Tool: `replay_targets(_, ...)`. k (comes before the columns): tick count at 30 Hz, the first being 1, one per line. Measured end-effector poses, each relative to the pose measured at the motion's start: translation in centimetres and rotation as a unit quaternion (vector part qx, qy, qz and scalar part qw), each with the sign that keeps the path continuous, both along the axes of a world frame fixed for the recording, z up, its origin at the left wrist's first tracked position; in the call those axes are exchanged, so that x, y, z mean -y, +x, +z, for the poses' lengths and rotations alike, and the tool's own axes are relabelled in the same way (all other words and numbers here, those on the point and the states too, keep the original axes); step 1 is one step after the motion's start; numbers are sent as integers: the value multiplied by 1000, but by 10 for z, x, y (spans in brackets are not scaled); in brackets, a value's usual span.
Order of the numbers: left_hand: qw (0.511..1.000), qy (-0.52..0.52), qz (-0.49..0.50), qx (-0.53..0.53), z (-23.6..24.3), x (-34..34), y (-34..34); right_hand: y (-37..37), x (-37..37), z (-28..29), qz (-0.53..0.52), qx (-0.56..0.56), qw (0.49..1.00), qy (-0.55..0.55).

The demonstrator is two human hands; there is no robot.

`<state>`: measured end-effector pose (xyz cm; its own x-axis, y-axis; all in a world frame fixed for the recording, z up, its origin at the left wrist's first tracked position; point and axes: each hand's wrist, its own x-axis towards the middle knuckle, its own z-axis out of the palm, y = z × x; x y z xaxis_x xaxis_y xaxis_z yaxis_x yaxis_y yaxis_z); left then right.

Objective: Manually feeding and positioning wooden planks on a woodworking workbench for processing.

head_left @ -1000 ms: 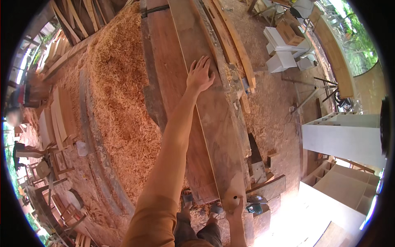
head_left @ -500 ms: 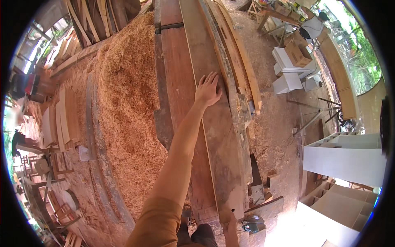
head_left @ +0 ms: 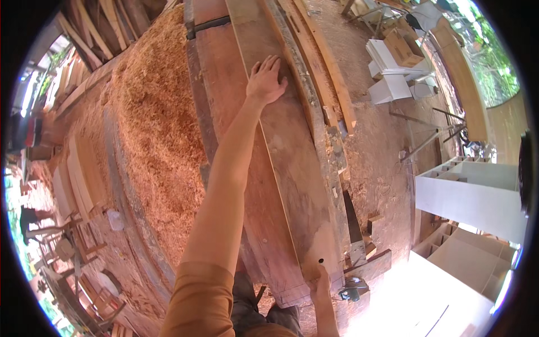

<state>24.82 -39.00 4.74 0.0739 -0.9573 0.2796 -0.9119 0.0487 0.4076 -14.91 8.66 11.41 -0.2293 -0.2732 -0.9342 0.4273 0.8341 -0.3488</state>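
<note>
A long, wide wooden board (head_left: 292, 163), brown and worn, with a small dark hole near its close end, lies lengthwise on a reddish wooden bench top (head_left: 224, 73). My left hand (head_left: 266, 84) rests palm down on the board's far part, fingers stretched and slightly apart, the arm reaching across the bench. At the board's near end, my right hand (head_left: 320, 285) grips the edge just below the hole, with the thumb side up. The fingers under the board are hidden.
Wood shavings (head_left: 151, 118) are heaped left of the bench. Narrow timber strips (head_left: 323, 67) run along its right side. A small dark tool (head_left: 352, 289) sits by the near right corner. White cabinets (head_left: 466, 191) and a cardboard box (head_left: 403, 44) stand further right.
The view has shifted, so most of the scene sits higher in the picture. My left hand lies further up the board, its fingers more spread. My right hand keeps its grip on the near end.
</note>
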Motion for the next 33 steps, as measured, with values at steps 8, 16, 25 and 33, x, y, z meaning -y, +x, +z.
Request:
replay_targets(8,996,6,18,92,-11,35,56,16,43,12,208,-39,977,-7)
replay_targets(16,995,44,-71,50,0,-156,-105,-3,58,13,567,-421,570,-420)
replay_targets(25,997,26,-54,44,7,-146,-86,30,77,-29,609,-412,444,-513)
replay_targets(33,997,6,-56,61,-11,-78,-36,81,148,-24,593,-420,463,-507)
